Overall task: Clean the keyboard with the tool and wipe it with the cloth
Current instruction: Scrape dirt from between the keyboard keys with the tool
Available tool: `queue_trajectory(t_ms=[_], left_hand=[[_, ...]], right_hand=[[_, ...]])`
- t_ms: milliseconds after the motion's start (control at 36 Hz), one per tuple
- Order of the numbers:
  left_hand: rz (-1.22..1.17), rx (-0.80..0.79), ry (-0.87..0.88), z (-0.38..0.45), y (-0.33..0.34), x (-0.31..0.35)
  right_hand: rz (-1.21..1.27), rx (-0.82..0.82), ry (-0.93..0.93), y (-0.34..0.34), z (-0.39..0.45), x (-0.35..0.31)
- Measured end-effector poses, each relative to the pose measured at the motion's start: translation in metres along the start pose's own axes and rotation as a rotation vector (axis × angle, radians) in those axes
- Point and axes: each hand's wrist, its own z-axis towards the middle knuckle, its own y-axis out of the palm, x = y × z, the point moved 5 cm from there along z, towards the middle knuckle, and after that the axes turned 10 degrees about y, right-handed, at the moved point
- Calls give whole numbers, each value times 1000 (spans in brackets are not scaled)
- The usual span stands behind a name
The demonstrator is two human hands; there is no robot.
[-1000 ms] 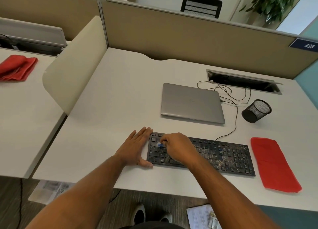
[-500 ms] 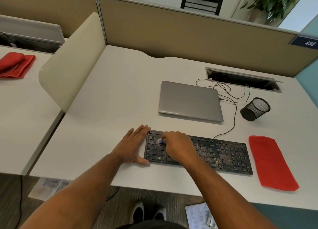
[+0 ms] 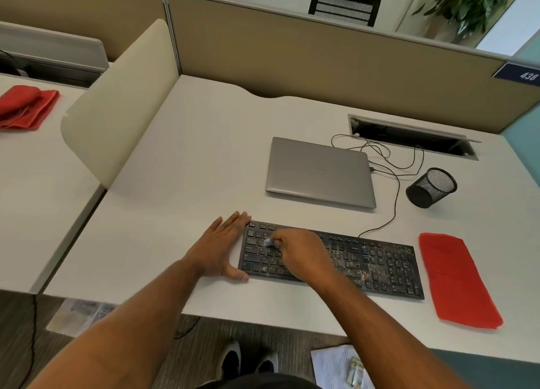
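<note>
My right hand (image 3: 295, 253) pinches the small blue-and-white tool (image 3: 270, 243), tip on the keys at the left end of the keyboard (image 3: 330, 258); its working end is too small to make out. My left hand (image 3: 220, 247) lies flat, bracing the left edge. Risks: grit flicking onto the desk (image 3: 181, 184), a keycap popping under pressure. Crumbs remain thick mid-right; the red cloth (image 3: 455, 280) waits just right of the keyboard.
</note>
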Motion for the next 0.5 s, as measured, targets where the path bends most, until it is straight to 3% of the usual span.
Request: queue_trajectory(t_ms=[111,500], left_hand=[[-6,-3,-8,0,0,1],[4,-16,3,-1,-1,2]], right_hand=[[78,68,5,-5,1,2],[7,43,-31,4,-6,-3]])
